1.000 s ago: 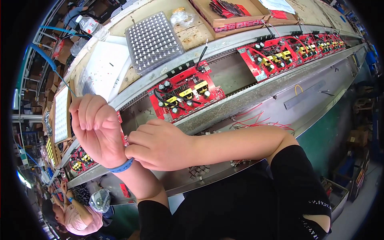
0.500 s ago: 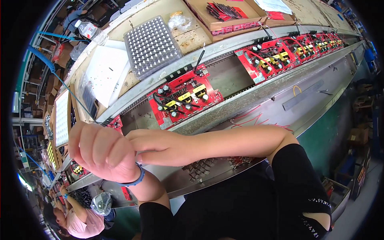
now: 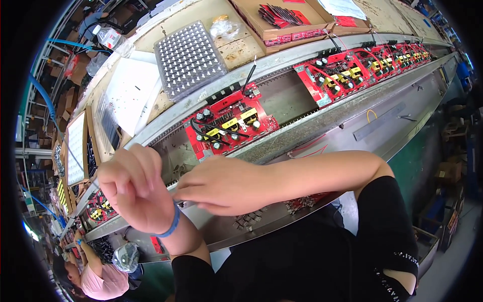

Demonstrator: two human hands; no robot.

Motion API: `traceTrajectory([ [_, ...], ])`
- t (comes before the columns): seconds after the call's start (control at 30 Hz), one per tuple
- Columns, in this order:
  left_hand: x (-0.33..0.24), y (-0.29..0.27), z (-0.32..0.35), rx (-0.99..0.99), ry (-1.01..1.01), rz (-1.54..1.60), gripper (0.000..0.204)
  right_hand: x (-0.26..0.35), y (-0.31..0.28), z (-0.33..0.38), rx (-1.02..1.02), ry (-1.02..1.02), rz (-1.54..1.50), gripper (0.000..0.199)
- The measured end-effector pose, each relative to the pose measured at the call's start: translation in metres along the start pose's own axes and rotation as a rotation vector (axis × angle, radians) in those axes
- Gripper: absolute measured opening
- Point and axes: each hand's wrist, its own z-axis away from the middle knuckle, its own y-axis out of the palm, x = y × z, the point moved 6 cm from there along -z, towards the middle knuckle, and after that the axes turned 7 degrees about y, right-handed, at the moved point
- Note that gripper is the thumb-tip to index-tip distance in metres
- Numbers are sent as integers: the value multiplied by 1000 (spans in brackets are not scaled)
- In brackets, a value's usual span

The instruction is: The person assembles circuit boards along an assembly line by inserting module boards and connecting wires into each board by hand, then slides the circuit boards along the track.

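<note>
My left hand is raised, its fingers curled in toward the palm, and nothing shows in them. Around that wrist sits a blue wristband. Reaching across from the right, my right hand has its fingers closed at the band's upper edge; their tips are partly hidden. Just beyond both hands, a red circuit board with yellow-wrapped parts, capacitors and black wires lies on the conveyor rails.
More red circuit boards sit farther right along the line. Behind the rails are a clear tray of small parts, white sheets and a cardboard box. Metal pieces lie in the near trough. A co-worker in pink is at lower left.
My left hand has turned and its fist has loosened, showing more palm. My right hand has drawn slightly back to the right, its fingers now at the band's edge.
</note>
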Motion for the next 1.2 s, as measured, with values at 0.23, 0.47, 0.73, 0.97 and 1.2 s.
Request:
traceTrajectory([
  [0.23,52,-67,-2,2,-393,-773,12,-52,-72,77,-194,250,550,46],
  [0.47,57,-49,44,390,-293,-1252,23,-70,-79,95,-231,340,658,49],
  [0.73,46,-48,109,566,-231,-1360,34,-72,-77,99,-150,330,695,50],
  [0.97,53,-47,122,640,-159,-1493,38,-72,-69,93,-104,318,723,54],
  [1.2,52,-47,126,667,-165,-1504,36,-70,-67,97,-125,349,725,55],
])
